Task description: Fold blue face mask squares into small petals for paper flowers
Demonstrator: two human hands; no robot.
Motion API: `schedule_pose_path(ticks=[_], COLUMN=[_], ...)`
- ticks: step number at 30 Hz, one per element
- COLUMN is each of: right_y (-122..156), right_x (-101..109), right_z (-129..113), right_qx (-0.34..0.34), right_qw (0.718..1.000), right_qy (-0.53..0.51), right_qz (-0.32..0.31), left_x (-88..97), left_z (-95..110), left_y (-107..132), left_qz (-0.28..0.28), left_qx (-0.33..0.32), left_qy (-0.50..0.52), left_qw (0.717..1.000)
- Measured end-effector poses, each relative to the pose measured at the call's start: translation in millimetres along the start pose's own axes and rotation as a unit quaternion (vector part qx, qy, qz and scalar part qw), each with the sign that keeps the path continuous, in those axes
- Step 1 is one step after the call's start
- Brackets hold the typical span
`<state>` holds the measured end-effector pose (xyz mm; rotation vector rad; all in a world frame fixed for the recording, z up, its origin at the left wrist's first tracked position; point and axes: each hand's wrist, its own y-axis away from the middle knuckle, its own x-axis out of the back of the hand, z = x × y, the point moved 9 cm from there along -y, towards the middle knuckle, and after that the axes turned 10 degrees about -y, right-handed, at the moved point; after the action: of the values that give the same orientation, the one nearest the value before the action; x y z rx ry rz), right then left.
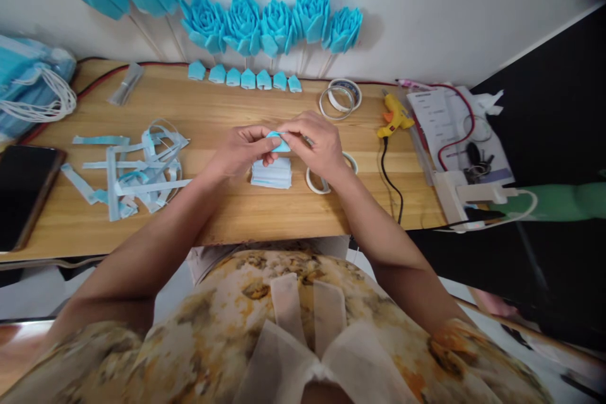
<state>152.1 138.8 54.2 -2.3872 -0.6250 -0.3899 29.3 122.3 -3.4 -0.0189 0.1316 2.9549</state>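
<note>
My left hand (243, 148) and my right hand (315, 142) meet over the middle of the wooden table (227, 208). Both pinch one small folded blue piece (279, 141) between their fingertips. Just below the hands lies a stack of cut blue pieces (271, 174). A roll of white tape (326, 178) sits partly under my right wrist. Several finished folded blue petals (246, 77) stand in a row at the table's far edge.
Blue fabric roses (269, 24) lean on the wall. Trimmed strips and ear loops (137, 167) litter the left; a phone (21, 192) and face masks (28, 85) lie further left. Tape rolls (341, 98), a yellow glue gun (395, 117), papers and a power strip (468, 192) sit right.
</note>
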Motion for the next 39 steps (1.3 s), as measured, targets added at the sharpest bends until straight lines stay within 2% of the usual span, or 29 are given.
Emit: schedule_pose_path(ticks=[7,11,20,25,28,31,33,36,39], right_y=[2.9,3.5,4.5,5.0,4.2,5.6,7.0,7.4,7.4], right_x=[-2.9,-3.0,-1.9,-2.7,2.8,1.9,-3.7,-9.7,-12.6], right_z=[6.2,8.6,1.8,6.9,14.3,33.4,41.3,42.8,40.8], right_qx=[0.048,0.047,0.077,0.04,-0.022,-0.137,-0.188,-0.211,-0.214], right_qw=[0.997,0.997,0.993,0.997,0.999,0.978,0.958,0.942,0.941], right_qy=[0.056,0.053,0.09,0.063,-0.029,-0.156,-0.216,-0.26,-0.262], right_qz=[-0.016,-0.012,-0.005,-0.003,0.025,0.037,0.022,0.004,-0.003], left_x=[0.5,1.6,0.1,2.7,10.1,15.3,17.3,18.3,19.5], left_z=[1.0,-0.7,-0.4,-3.0,-2.2,1.8,4.7,9.4,12.1], left_y=[0.1,0.0,-0.7,-1.5,-1.7,-1.3,-0.6,0.9,2.6], left_qz=[0.02,0.026,0.018,0.025,0.055,0.078,0.089,0.102,0.119], left_qx=[0.018,0.018,0.009,0.011,-0.002,-0.029,-0.043,-0.06,-0.059], left_qy=[0.027,0.035,0.043,0.049,0.017,-0.023,-0.049,-0.08,-0.102], left_qw=[0.999,0.999,0.999,0.998,0.998,0.996,0.994,0.99,0.986])
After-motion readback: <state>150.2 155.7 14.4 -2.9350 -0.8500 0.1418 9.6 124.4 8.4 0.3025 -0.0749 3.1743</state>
